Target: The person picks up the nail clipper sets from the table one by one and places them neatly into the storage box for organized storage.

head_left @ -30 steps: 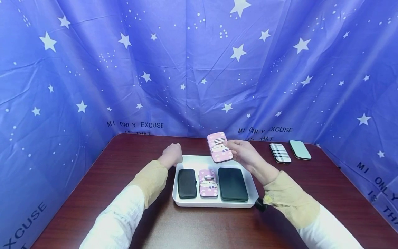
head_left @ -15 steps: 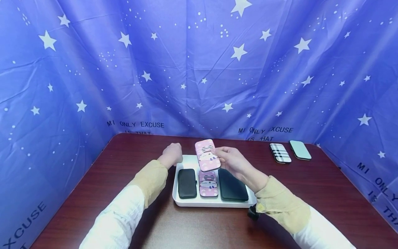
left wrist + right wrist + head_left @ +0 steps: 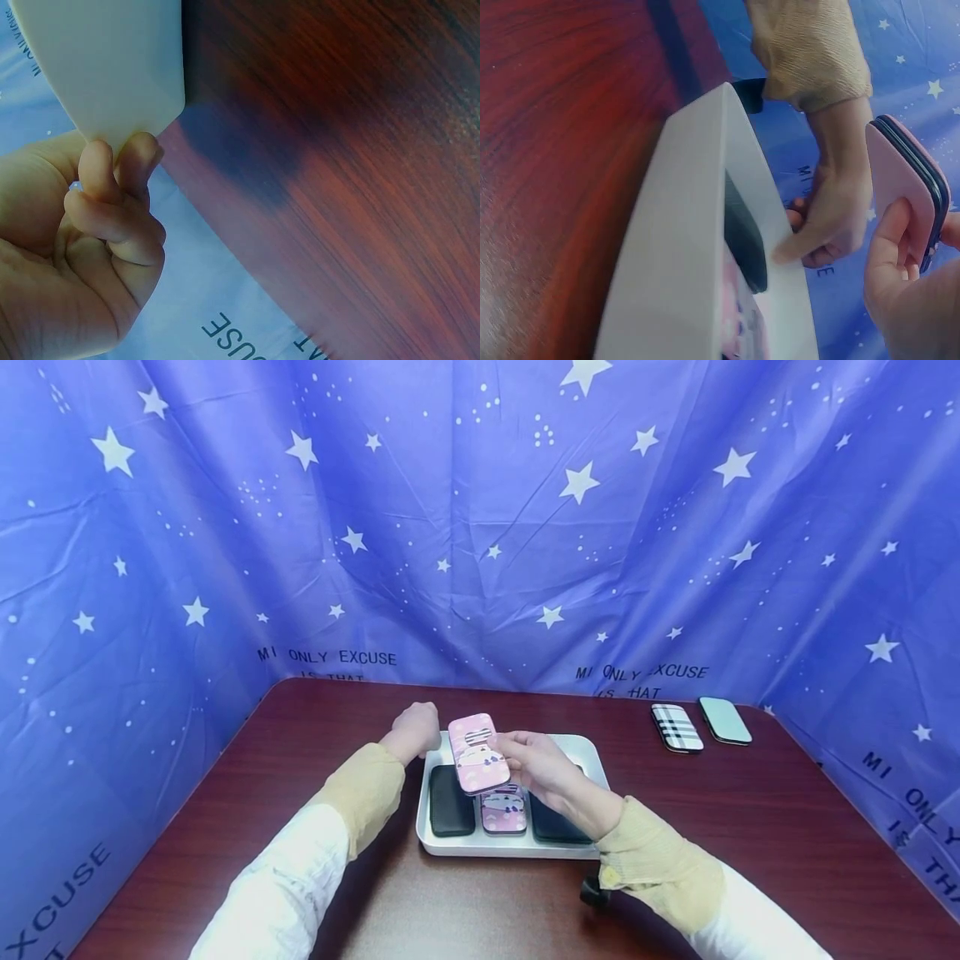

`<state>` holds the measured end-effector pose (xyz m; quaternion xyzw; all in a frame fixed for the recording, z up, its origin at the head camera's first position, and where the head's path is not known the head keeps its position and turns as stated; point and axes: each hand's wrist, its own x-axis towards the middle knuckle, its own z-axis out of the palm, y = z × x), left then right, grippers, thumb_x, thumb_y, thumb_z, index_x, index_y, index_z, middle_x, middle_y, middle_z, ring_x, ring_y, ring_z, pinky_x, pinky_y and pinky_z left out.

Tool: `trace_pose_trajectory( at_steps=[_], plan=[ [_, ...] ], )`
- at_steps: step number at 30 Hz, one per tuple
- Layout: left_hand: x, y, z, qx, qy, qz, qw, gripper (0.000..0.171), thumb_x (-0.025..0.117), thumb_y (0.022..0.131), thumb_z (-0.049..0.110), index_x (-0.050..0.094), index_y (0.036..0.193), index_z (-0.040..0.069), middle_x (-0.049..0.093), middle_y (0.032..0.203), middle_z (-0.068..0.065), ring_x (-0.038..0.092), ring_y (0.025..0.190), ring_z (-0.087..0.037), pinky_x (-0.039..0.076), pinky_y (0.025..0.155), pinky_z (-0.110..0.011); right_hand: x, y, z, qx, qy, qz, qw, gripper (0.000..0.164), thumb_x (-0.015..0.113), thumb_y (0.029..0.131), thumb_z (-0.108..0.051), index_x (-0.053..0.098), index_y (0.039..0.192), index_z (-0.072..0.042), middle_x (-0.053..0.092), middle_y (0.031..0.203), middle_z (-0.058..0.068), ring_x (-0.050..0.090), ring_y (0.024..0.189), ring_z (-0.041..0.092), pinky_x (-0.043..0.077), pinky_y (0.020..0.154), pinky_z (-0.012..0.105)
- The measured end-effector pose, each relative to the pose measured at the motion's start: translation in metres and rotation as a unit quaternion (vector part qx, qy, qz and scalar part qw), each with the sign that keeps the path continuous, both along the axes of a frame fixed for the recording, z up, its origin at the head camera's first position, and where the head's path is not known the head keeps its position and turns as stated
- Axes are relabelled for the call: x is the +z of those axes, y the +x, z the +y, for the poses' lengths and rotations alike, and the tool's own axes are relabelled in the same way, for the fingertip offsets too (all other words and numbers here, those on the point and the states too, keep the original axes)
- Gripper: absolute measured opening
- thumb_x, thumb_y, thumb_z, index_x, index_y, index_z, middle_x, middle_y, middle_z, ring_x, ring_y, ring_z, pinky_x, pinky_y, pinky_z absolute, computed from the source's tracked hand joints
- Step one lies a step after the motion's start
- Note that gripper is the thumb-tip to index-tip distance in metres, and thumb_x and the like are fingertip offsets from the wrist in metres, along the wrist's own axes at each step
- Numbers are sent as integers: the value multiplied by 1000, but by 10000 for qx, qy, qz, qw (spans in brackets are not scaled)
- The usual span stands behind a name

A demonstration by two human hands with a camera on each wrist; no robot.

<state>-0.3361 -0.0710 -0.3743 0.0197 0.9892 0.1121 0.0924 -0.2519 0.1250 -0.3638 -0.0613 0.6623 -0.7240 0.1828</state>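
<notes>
Between thumb and fingers, my right hand (image 3: 551,774) holds a slim pink patterned case (image 3: 474,762) tilted above the white tray (image 3: 587,755). The right wrist view shows the dark seam along the edge of this pink case (image 3: 907,161). My left hand (image 3: 417,730) pinches the tray's far left corner; in the left wrist view its fingertips close on the rim. Inside the tray lie a black case (image 3: 452,803) at left, a matching pink case (image 3: 504,814) in the middle, partly covered by the held one, and a larger dark case (image 3: 557,825) at right, partly behind my right hand.
On the dark red wooden table (image 3: 465,910), a plaid case (image 3: 677,727) and a mint green case (image 3: 725,721) lie at the back right. A blue star-printed curtain (image 3: 480,527) hangs around the table's back and sides.
My right hand has carried the pink case left and down, from above the tray's far edge to over the middle pink case. My left hand stays at the tray corner.
</notes>
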Motion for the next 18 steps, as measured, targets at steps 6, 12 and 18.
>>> trace_pose_trajectory(
  at_steps=[6,12,18],
  plan=[
    [0,0,0,7,37,57,10000,25,67,78,-3,68,102,1,66,73,-9,64,62,-21,51,50,-30,-11,2,-7,20,-36,-152,9999,29,51,97,-7,49,118,13,66,89,3,64,80,9,56,72,22],
    [1,1,0,-9,163,29,9999,24,67,82,-1,67,106,1,67,67,-7,65,59,-19,52,51,-30,-20,4,-14,-108,52,-337,9994,32,54,96,-7,49,119,14,67,88,5,64,78,9,56,69,21],
    [-1,1,-2,-26,162,73,9998,23,66,80,-3,68,103,1,67,67,-7,65,60,-20,52,50,-30,-29,5,-19,-39,68,-372,9993,28,55,94,-8,51,115,11,65,87,4,63,76,9,56,68,21]
  ],
)
